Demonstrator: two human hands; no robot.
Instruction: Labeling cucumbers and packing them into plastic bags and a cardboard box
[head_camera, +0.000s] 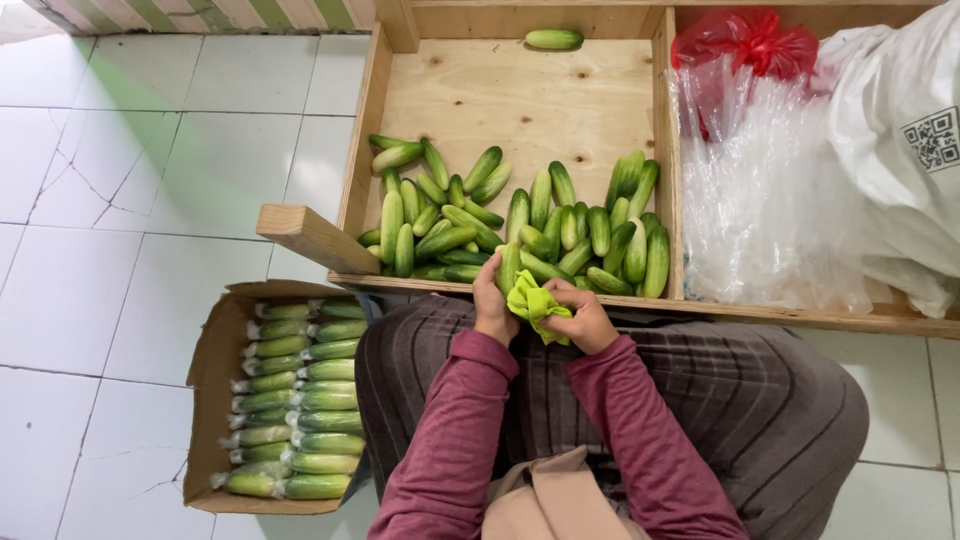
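hands wrapped around a cucumber and a soft cloth

our left hand (492, 305) is closed around one smooth green cucumber (509, 268), standing nearly upright at the near edge of the wooden tray (520, 100). our right hand (585, 320) is clenched on a crumpled yellow-green cloth (535, 303), which is pressed against the cucumber between the two hands. both sleeves are a ribbed maroon knit, over a striped dark skirt.

at twelve o'clock from the hands lies the loose pile of cucumbers (520, 225), glossy, blunt-ended, some pale yellow-green, on rough bare plywood. one stray cucumber (553, 39) rests alone at the tray's far wall.

at two o'clock, past a wooden divider, we see a heap of thin clear plastic bags (765, 200), wrinkled and shiny, with a red plastic bag (745, 40) behind and a white sack (900, 150) beside them.

at eight o'clock an open cardboard box (205, 380) sits on the white tiled floor (120, 200), cracked in places. it holds wrapped cucumbers (300, 400) stacked in two neat columns.
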